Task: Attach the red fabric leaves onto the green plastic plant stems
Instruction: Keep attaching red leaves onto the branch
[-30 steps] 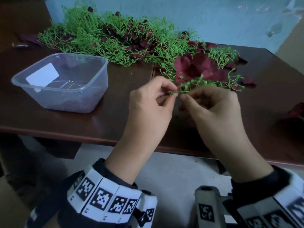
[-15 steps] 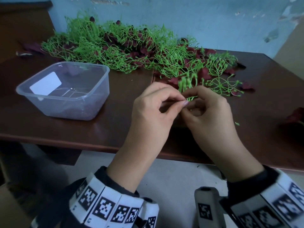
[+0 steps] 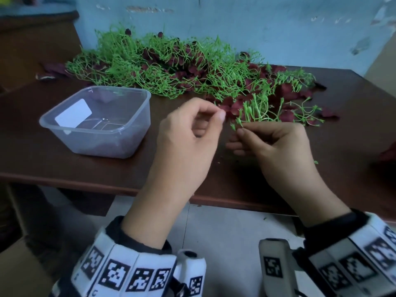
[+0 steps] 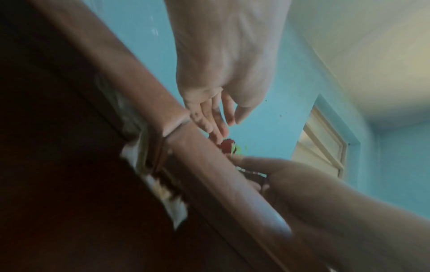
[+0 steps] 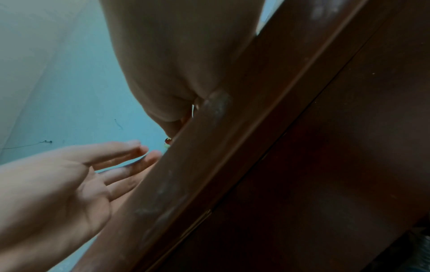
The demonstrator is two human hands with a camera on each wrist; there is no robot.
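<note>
My right hand (image 3: pixel 240 131) pinches the near end of a green plastic stem sprig (image 3: pixel 255 112) just above the table. The sprig's branches fan up and right over loose dark red fabric leaves (image 3: pixel 287 115). A red leaf (image 4: pixel 227 145) and a bit of green show by the right hand's fingertips in the left wrist view. My left hand (image 3: pixel 220 116) hovers a little left of the sprig, apart from it. Its fingers (image 5: pixel 130 149) lie nearly straight and hold nothing, the thumb close to the index tip.
A big tangle of green stems mixed with red leaves (image 3: pixel 171 67) lies along the back of the brown table (image 3: pixel 64 163) against a blue wall. A clear plastic tub (image 3: pixel 96 125) stands at the left. The table's front edge runs under both wrists.
The hands were joined on the sprig; now they have parted. The left hand has let go and drawn left. The right hand keeps the sprig.
</note>
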